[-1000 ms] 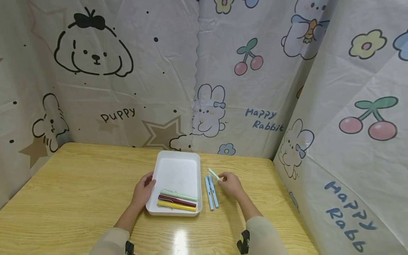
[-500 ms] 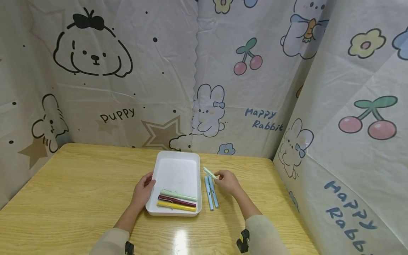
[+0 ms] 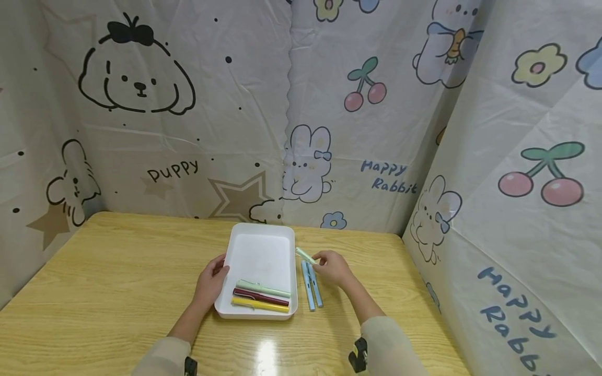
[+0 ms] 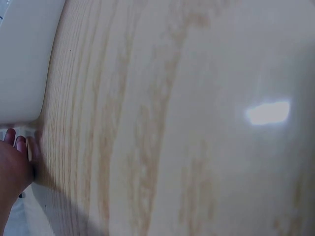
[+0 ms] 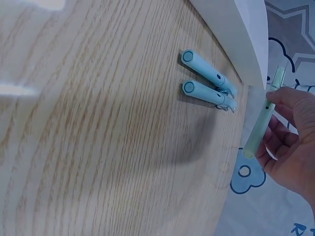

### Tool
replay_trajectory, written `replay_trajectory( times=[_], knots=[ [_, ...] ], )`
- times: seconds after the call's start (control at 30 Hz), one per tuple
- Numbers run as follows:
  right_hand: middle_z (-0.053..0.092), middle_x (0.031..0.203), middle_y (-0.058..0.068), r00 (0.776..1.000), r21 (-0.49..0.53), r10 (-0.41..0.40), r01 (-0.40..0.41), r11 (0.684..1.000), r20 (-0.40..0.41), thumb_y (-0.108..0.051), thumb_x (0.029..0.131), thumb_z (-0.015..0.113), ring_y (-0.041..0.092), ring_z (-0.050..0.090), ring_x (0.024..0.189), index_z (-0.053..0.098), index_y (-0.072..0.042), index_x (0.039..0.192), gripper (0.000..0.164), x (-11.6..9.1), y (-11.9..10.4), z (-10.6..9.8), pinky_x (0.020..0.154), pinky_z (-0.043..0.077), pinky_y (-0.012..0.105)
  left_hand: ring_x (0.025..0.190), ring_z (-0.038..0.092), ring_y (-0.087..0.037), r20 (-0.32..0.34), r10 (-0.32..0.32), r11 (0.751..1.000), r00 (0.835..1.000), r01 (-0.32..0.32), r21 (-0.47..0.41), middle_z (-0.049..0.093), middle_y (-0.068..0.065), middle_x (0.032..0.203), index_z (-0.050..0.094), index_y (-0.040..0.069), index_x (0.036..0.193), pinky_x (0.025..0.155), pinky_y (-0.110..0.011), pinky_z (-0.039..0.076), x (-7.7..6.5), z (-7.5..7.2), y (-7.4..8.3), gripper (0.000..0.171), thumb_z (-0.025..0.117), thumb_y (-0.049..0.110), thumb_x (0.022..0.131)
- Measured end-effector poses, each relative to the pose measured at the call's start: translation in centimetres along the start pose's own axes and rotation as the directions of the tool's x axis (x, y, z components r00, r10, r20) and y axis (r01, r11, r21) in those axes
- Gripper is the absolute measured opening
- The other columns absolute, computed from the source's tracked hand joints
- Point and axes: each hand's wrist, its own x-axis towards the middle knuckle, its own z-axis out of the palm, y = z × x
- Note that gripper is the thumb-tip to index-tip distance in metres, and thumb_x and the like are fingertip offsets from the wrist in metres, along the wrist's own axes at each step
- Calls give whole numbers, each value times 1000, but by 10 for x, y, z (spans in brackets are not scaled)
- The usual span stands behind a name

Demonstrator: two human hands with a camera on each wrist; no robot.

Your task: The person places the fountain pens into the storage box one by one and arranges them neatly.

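The right hand (image 3: pixel 335 267) pinches a pale green pen (image 3: pixel 304 254) between thumb and fingers, just right of the white tray (image 3: pixel 262 249). In the right wrist view this pen (image 5: pixel 261 123) is raised above the table, slanting. Two light blue pens (image 3: pixel 308 286) lie side by side on the table below that hand. The left hand (image 3: pixel 210 282) holds the tray's left side, thumb at the rim; its fingers are partly hidden by the tray wall. Inside the tray's near end lie a light green pen (image 3: pixel 263 289), a dark red pen (image 3: pixel 261 297) and a yellow pen (image 3: pixel 260 305).
The wooden table (image 3: pixel 141 261) extends left, right and in front of the tray. Patterned cloth (image 3: pixel 240 130) hangs behind the table, with another cloth panel (image 3: pixel 527 230) along its right side.
The right hand has moved a little left, bringing the pale green pen closer to the tray's right rim. The left hand, the tray and the other pens have stayed in place.
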Motion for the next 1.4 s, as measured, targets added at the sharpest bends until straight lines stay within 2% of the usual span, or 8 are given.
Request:
replay_trajectory(
  times=[0.53, 0.9, 1.13, 1.4],
  knots=[
    [57, 77, 5, 998, 47, -52, 50, 998, 46, -12, 84, 65, 15, 46, 68, 69, -2, 103, 21, 1, -15, 2, 56, 38, 24, 123, 43, -31, 0, 3, 1000, 1000, -3, -2, 44, -20, 137, 40, 7, 140, 105, -45, 36, -2, 0, -1, 43, 44, 17, 99],
    [57, 77, 3, 992, 23, -97, 95, 995, 77, -13, 85, 64, 12, 46, 66, 69, -4, 103, 21, 6, -22, 6, 54, 39, 22, 122, 43, -29, -8, 2, 1000, 1000, -2, 1, 45, -19, 136, 40, 8, 140, 104, -44, 37, 0, 0, -2, 42, 44, 17, 99],
    [58, 79, 8, 986, 33, -137, 134, 990, 96, -12, 84, 63, 13, 45, 65, 69, -3, 104, 22, 6, -27, 8, 53, 38, 21, 123, 42, -30, 0, -1, 1000, 1000, 1, -4, 44, -20, 136, 39, 8, 140, 105, -45, 36, -1, -1, -1, 42, 43, 17, 99],
    [57, 78, 4, 983, 37, -144, 141, 989, 115, -12, 85, 62, 12, 45, 63, 68, -3, 105, 23, 5, -33, 10, 52, 38, 21, 123, 42, -31, -3, 1, 1000, 1000, -1, -2, 44, -20, 137, 39, 8, 140, 105, -45, 36, -2, 0, 1, 42, 43, 18, 99]
  ],
)
